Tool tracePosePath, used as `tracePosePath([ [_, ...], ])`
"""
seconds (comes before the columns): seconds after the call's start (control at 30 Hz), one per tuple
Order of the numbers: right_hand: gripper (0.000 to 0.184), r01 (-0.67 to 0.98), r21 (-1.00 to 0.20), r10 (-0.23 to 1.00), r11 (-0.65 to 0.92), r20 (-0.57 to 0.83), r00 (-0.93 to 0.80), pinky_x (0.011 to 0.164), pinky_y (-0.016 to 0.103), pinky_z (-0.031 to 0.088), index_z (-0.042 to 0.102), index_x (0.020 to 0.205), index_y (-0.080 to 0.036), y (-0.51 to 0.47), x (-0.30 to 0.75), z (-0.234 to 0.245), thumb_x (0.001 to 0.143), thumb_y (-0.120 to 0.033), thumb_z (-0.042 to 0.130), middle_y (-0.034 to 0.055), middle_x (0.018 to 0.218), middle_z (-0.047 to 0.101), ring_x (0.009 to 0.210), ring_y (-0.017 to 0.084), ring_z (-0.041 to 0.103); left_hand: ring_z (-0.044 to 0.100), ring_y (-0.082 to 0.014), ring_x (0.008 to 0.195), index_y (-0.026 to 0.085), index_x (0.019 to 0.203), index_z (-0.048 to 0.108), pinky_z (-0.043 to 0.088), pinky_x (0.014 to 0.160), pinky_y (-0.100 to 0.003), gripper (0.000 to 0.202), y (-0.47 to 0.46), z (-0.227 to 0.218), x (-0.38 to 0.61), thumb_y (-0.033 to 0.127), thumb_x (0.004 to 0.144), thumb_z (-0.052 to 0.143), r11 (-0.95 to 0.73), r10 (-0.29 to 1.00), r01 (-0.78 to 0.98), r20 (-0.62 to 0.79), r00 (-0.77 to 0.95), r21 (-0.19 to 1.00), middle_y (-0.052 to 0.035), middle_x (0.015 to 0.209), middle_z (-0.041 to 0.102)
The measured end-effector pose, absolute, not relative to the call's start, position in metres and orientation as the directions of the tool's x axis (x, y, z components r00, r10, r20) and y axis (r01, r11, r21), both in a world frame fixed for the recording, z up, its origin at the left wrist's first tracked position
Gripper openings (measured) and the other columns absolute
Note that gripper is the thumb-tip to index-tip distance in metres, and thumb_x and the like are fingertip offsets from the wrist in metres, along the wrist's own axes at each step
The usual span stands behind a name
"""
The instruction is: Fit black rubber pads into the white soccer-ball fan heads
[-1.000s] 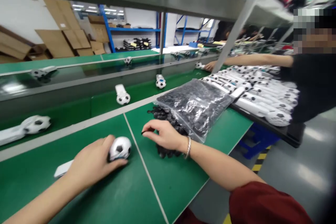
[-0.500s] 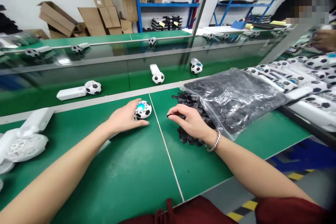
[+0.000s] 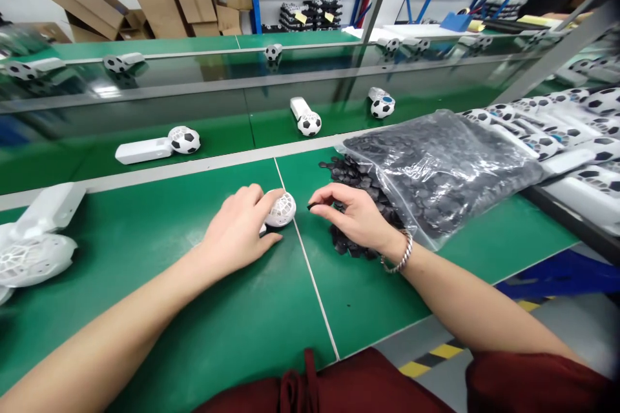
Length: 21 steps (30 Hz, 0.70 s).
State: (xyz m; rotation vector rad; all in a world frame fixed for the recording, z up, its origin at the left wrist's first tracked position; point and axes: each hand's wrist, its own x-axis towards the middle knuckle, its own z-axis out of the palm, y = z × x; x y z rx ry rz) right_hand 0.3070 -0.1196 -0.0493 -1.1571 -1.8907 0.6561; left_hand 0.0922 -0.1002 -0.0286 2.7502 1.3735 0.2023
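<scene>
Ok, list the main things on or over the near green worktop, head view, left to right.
White latticed parts, left hand, white ball-ended part it holds, small black piece, right hand pinching it, clear bag of black pieces. Left out as overlapped: loose black pile.

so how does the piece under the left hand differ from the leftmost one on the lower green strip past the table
The held piece shows a white head with greyish cells and no black patching in view, while the strip piece has a head patched with black. The held piece is largely covered by the left hand; the strip piece lies untouched in plain view on the green strip. Both have white, rounded heads.
</scene>
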Motion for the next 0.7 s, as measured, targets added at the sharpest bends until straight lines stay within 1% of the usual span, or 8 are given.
tracePosePath([
  [0.1, 0.006, 0.456, -0.782, 0.902, 0.425, 0.326, -0.282, 0.068, 0.026, 0.047, 0.059, 0.078, -0.018, -0.122, 0.304, -0.051, 0.078, -0.024, 0.060, -0.0004, 0.075, 0.062, 0.071, 0.012, 0.057, 0.050, -0.0243, 0.091, 0.025, 0.124, 0.042, 0.044, 0.077, -0.037, 0.055, -0.095, -0.033, 0.090, 0.035, 0.072, 0.058, -0.578, 0.807, 0.758, 0.079, 0.584, 0.302, -0.0065, 0.103, 0.046],
  [0.17, 0.006, 0.437, -0.768, 0.876, 0.469, 0.340, -0.342, 0.074, 0.028, 0.047, 0.059, 0.077, -0.018, -0.123, 0.301, -0.054, 0.078, -0.024, 0.061, 0.0004, 0.078, 0.062, 0.076, 0.012, 0.057, 0.052, -0.0209, 0.087, 0.027, 0.126, 0.040, 0.046, 0.077, -0.035, 0.056, -0.094, -0.036, 0.087, 0.035, 0.073, 0.056, -0.513, 0.827, 0.736, 0.024, 0.562, 0.442, -0.0047, 0.103, 0.045],
  [0.23, 0.005, 0.430, -0.735, 0.841, 0.524, 0.365, -0.399, 0.082, 0.031, 0.045, 0.060, 0.077, -0.018, -0.124, 0.298, -0.057, 0.077, -0.023, 0.062, 0.0022, 0.086, 0.060, 0.085, 0.014, 0.056, 0.054, -0.0198, 0.087, 0.026, 0.126, 0.040, 0.046, 0.078, -0.034, 0.056, -0.096, -0.038, 0.086, 0.034, 0.073, 0.056, -0.476, 0.827, 0.709, -0.010, 0.562, 0.520, -0.0042, 0.103, 0.046],
  [0.4, 0.004, 0.478, -0.674, 0.821, 0.563, 0.392, -0.416, 0.090, 0.039, 0.041, 0.061, 0.078, -0.020, -0.127, 0.289, -0.065, 0.077, -0.024, 0.062, 0.0052, 0.098, 0.053, 0.099, 0.018, 0.050, 0.050, -0.0233, 0.104, 0.025, 0.129, 0.038, 0.043, 0.088, -0.035, 0.064, -0.102, -0.041, 0.089, 0.039, 0.071, 0.061, -0.501, 0.795, 0.663, -0.006, 0.606, 0.556, -0.0058, 0.119, 0.047],
  [0.47, 0.006, 0.472, -0.685, 0.828, 0.555, 0.396, -0.398, 0.091, 0.040, 0.040, 0.060, 0.075, -0.019, -0.126, 0.286, -0.067, 0.077, -0.024, 0.062, 0.0060, 0.102, 0.052, 0.102, 0.019, 0.049, 0.051, -0.0240, 0.103, 0.024, 0.128, 0.038, 0.043, 0.087, -0.035, 0.066, -0.102, -0.042, 0.090, 0.042, 0.070, 0.062, -0.501, 0.799, 0.673, -0.007, 0.601, 0.543, -0.0060, 0.118, 0.049],
  [0.57, 0.012, 0.445, -0.714, 0.837, 0.540, 0.399, -0.375, 0.094, 0.041, 0.038, 0.054, 0.072, -0.018, -0.125, 0.284, -0.068, 0.075, -0.025, 0.063, 0.0068, 0.107, 0.051, 0.107, 0.020, 0.048, 0.054, -0.0236, 0.097, 0.024, 0.126, 0.042, 0.045, 0.082, -0.035, 0.058, -0.102, -0.043, 0.092, 0.043, 0.073, 0.058, -0.492, 0.818, 0.690, 0.012, 0.574, 0.531, -0.0062, 0.113, 0.052],
  [0.63, 0.015, 0.432, -0.744, 0.855, 0.510, 0.379, -0.355, 0.095, 0.041, 0.039, 0.051, 0.078, -0.019, -0.124, 0.283, -0.069, 0.074, -0.025, 0.064, 0.0080, 0.114, 0.050, 0.111, 0.021, 0.046, 0.055, -0.0230, 0.094, 0.024, 0.125, 0.043, 0.045, 0.079, -0.034, 0.055, -0.102, -0.043, 0.093, 0.042, 0.075, 0.056, -0.495, 0.820, 0.688, 0.024, 0.572, 0.530, -0.0058, 0.110, 0.053],
  [0.7, 0.024, 0.407, -0.797, 0.885, 0.446, 0.323, -0.337, 0.091, 0.039, 0.042, 0.048, 0.089, -0.019, -0.125, 0.281, -0.070, 0.073, -0.026, 0.065, 0.0093, 0.118, 0.049, 0.113, 0.021, 0.046, 0.055, -0.0224, 0.092, 0.025, 0.124, 0.043, 0.045, 0.077, -0.033, 0.053, -0.102, -0.044, 0.093, 0.042, 0.075, 0.055, -0.503, 0.818, 0.682, 0.036, 0.575, 0.530, -0.0048, 0.108, 0.054],
])
